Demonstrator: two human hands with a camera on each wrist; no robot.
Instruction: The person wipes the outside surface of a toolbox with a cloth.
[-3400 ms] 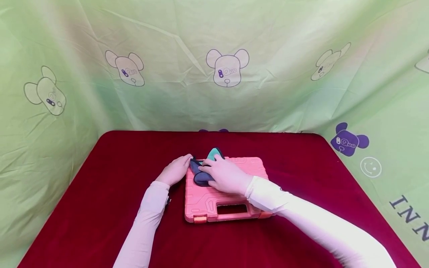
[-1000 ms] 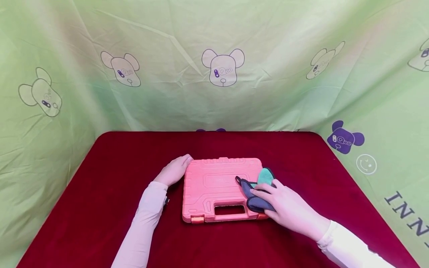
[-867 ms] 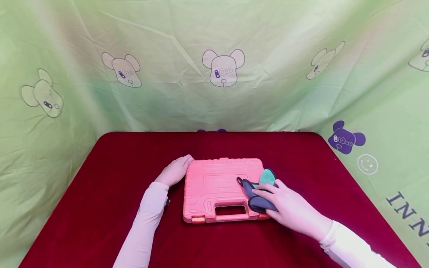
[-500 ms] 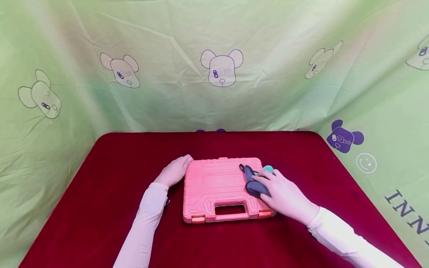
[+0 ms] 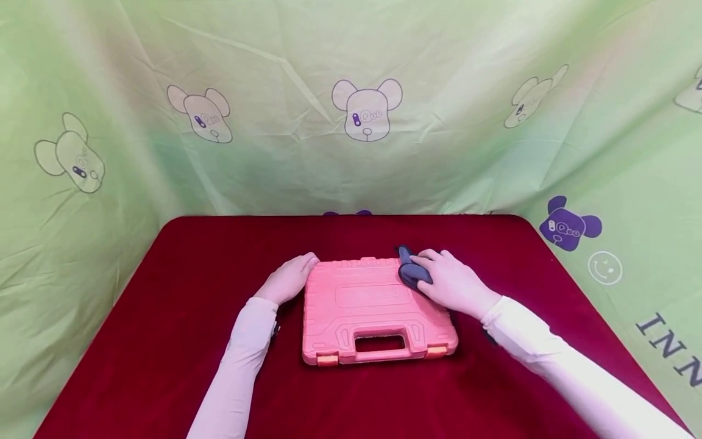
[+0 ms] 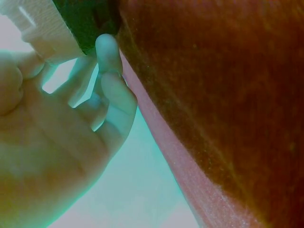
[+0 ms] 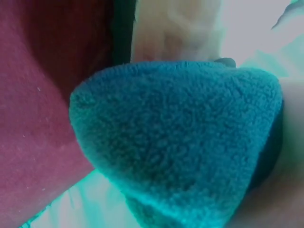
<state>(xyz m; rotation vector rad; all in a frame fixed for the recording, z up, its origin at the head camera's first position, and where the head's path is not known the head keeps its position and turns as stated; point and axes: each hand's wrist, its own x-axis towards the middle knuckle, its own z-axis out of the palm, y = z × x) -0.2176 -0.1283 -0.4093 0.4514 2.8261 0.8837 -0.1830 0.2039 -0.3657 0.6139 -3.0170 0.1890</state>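
A pink plastic tool case (image 5: 364,297) with a cut-out carrying handle and two orange latches lies flat on the red table. My left hand (image 5: 287,279) is at its far left corner; in the left wrist view the fingers (image 6: 108,54) bend against the side of the case (image 6: 54,33). My right hand (image 5: 457,285) holds a folded cleaning cloth (image 5: 415,277), dark blue with black edging, over the far right corner of the lid. The cloth's fuzzy green side (image 7: 175,133) fills most of the right wrist view and hides the fingertips there.
The red cloth-covered table (image 5: 208,244) reaches out on all sides of the case. A green curtain (image 5: 274,171) printed with bear heads hangs close behind the table and along both sides.
My right hand has taken the cloth from the lid's left part to the near right corner, then away from me up the right side to the far right corner. My left hand stays put.
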